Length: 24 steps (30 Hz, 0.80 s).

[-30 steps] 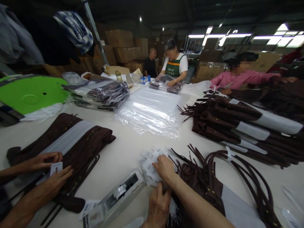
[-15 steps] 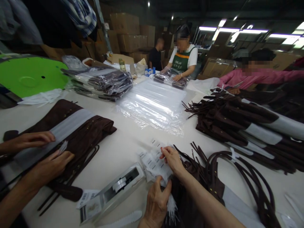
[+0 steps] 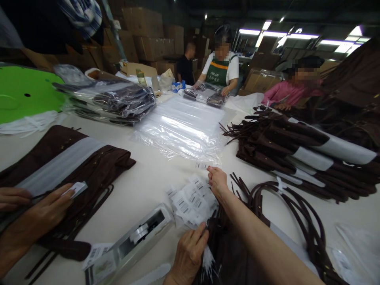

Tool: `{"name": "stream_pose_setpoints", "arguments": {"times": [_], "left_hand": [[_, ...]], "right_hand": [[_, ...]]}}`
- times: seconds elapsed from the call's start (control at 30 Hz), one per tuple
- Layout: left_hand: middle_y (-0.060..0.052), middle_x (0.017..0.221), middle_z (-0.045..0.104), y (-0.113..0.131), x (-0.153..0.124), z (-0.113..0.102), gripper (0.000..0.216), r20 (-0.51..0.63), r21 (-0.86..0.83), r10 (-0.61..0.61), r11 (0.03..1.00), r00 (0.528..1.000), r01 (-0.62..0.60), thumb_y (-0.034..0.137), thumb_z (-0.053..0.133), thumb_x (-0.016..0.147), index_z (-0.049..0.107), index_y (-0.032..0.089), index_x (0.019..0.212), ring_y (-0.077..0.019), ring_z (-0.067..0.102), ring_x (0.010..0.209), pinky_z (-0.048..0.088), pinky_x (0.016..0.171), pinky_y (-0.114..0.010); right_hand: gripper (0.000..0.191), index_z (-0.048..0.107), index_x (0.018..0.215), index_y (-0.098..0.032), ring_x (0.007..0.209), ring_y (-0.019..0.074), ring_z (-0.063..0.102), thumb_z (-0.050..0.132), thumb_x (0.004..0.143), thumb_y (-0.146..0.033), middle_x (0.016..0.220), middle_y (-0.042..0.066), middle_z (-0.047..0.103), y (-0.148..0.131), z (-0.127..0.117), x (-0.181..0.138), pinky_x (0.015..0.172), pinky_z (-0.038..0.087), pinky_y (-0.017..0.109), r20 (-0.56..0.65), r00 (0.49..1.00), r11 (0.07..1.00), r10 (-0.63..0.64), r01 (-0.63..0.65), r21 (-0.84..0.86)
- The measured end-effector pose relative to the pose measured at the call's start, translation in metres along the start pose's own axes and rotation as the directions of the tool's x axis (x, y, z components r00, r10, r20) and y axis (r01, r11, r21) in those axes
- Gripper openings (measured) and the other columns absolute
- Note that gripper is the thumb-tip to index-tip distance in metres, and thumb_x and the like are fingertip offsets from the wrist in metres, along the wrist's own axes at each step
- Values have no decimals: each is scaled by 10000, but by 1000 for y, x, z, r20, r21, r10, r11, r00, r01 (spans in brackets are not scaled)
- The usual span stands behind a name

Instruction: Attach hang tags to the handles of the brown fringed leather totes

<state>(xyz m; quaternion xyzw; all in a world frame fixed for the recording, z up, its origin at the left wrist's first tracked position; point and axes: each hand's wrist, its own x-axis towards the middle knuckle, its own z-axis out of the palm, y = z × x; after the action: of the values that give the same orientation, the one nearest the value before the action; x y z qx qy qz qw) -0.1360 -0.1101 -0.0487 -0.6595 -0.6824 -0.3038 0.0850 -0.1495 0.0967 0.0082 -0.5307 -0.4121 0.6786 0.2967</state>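
Observation:
My right hand (image 3: 218, 181) pinches a white barcode tag (image 3: 201, 165) by its end and holds it out above the table. Below it lies a loose heap of white barcode tags (image 3: 190, 200). My left hand (image 3: 191, 253) is closed at the upper edge of a dark brown bag (image 3: 228, 253), its fingertips pressed on a dark strap end. A bunch of thin white tag strings (image 3: 208, 261) hangs beside those fingers. The bag's looped handles (image 3: 299, 202), tied with a white strip, spread to the right.
A tape dispenser (image 3: 130, 241) stands left of my hands. At far left a co-worker's hands (image 3: 47, 213) hold a tag over another brown bag (image 3: 71, 158). Clear plastic sleeves (image 3: 184, 122) lie mid-table. Stacked brown bags (image 3: 297, 154) sit at right, wrapped ones (image 3: 113, 99) at back left.
My right hand has lifted one tag off the heap and moved it up and away. My left hand has shifted from the heap's edge to the bag's strap. The view has turned slightly right.

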Motion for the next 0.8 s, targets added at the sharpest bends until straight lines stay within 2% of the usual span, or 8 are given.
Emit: {"name": "stream_pose_setpoints", "arguments": {"times": [0.23, 0.4, 0.43, 0.5, 0.57, 0.67, 0.73, 0.8], "left_hand": [[-131, 1139, 569, -5, -8, -23, 488, 26, 61, -103, 993, 994, 101, -29, 288, 763, 482, 152, 1173, -155, 543, 1026, 489, 805, -247], [-65, 1005, 629, 21, 22, -66, 364, -183, -133, -288, 955, 940, 267, 105, 434, 786, 506, 194, 1132, -167, 555, 970, 448, 857, -301], [-61, 1008, 628, 36, 36, -73, 320, -135, -245, -357, 916, 924, 318, 154, 452, 791, 525, 197, 1100, -166, 561, 957, 453, 849, -296], [-61, 1052, 610, 72, 63, -79, 278, 146, -463, -459, 751, 876, 470, 264, 427, 812, 544, 206, 1058, -155, 585, 907, 482, 777, -264], [-87, 1067, 588, 111, 84, -72, 379, 464, -542, -474, 517, 749, 663, 364, 372, 820, 471, 188, 1141, -113, 603, 657, 489, 586, -236], [-37, 717, 616, 159, 88, -44, 404, 795, -448, -327, 251, 511, 858, 350, 374, 797, 458, 110, 1111, -63, 446, 357, 326, 360, -198], [43, 467, 487, 177, 75, -23, 282, 858, -377, -265, 258, 440, 890, 245, 372, 773, 542, 84, 930, -56, 331, 307, 244, 349, -190], [72, 384, 375, 186, 60, -9, 240, 849, -354, -268, 353, 456, 866, 206, 347, 767, 565, 107, 779, -70, 322, 331, 241, 382, -194]], "right_hand": [[165, 497, 696, -155, 275, 7, 256, 554, 719, -308, 375, -114, 387, -36, -53, -17, 293, 162, 135, -17, 992, 985, -127, 128, 118], [254, 496, 740, -167, 316, 21, 334, 576, 686, -402, 438, -85, 468, -28, -116, -71, 313, 203, 137, -126, 975, 964, -185, 205, 170], [264, 494, 747, -169, 320, 22, 336, 569, 693, -417, 446, -84, 475, -23, -127, -82, 316, 208, 137, -162, 968, 960, -192, 220, 176], [273, 491, 761, -175, 325, 24, 339, 554, 708, -436, 458, -84, 482, -13, -144, -101, 321, 217, 136, -236, 950, 952, -206, 251, 177], [277, 489, 758, -179, 333, 27, 344, 541, 722, -449, 468, -83, 486, -2, -160, -118, 330, 235, 138, -302, 927, 945, -223, 281, 166], [289, 497, 744, -176, 347, 32, 357, 529, 732, -462, 488, -74, 500, 13, -184, -139, 343, 264, 145, -378, 894, 942, -241, 310, 132], [296, 508, 756, -175, 351, 39, 365, 527, 732, -469, 494, -69, 506, 23, -204, -151, 344, 268, 152, -418, 876, 944, -239, 311, 112], [297, 518, 784, -176, 356, 49, 376, 525, 733, -469, 495, -66, 507, 34, -229, -163, 346, 274, 160, -454, 861, 946, -229, 307, 103]]}}
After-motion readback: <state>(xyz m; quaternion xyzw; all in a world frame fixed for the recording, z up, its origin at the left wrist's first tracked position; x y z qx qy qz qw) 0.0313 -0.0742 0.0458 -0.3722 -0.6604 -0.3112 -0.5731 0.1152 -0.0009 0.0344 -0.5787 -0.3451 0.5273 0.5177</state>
